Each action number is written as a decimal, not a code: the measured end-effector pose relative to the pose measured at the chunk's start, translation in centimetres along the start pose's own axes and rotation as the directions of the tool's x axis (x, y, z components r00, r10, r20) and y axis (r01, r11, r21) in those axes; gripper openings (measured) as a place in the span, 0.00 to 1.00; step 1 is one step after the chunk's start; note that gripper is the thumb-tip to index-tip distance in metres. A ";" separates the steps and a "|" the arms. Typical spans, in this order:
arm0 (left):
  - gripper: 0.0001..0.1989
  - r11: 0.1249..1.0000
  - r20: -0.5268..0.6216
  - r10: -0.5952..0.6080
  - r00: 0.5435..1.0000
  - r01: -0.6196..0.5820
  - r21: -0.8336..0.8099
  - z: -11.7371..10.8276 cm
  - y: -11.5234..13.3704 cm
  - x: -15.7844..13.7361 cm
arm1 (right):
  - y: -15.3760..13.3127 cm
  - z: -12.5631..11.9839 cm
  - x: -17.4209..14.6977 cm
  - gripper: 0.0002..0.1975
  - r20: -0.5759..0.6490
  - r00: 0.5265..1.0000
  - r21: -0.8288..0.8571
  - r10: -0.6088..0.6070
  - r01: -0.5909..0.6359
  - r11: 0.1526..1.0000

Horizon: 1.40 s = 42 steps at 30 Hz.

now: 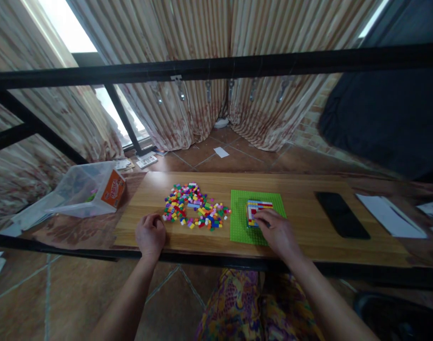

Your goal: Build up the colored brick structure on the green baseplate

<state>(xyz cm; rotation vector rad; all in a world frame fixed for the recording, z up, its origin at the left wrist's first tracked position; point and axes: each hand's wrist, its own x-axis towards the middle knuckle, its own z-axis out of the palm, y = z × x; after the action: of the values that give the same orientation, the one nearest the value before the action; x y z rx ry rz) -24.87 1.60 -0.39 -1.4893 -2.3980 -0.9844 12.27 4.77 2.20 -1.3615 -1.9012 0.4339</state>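
Observation:
On a bright green studded baseplate [239, 227] stands a low block of stacked toy bricks [261, 204], with white, red, yellow and blue rows. Over its front right part my right hand [278, 232] is closed in a pinch. The fingertips meet at a small red brick on top; the fingers partly cover it. My left hand [150, 234] rests curled at the table's front edge, left of a loose pile of small multicoloured bricks [191, 206]. Its fingers are folded in, and whatever lies inside them is hidden.
The wooden table [209, 180] also bears a black phone [342, 214] to the right, with white paper [390, 215] beyond it. A clear plastic bin [85, 189] with an orange label stands at the left. A dark metal rail [202, 69] crosses ahead, before curtains [195, 28].

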 end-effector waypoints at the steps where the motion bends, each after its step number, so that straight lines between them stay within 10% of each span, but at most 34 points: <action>1: 0.12 1.000 0.000 -0.004 1.000 0.004 0.002 0.0 0.0 0.0 | 0.0 0.0 0.1 0.10 -0.005 1.000 -0.021 -0.003 0.003 1.000; 20: 0.12 1.000 0.008 -0.009 1.000 0.008 0.010 0.2 -0.1 -0.1 | 0.4 0.9 -0.6 0.23 -0.329 0.936 -0.183 0.127 -0.195 0.964; 42: 0.11 1.000 -0.013 -0.004 1.000 0.004 -0.004 0.3 0.0 -0.2 | 0.5 3.5 -0.8 0.30 -0.379 0.882 0.033 0.282 -0.291 0.956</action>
<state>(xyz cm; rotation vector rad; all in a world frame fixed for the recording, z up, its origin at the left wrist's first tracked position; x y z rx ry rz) -24.74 1.64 -0.69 -1.4757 -2.3922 -0.9967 10.17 4.69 -0.75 -1.6208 -1.3981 0.2623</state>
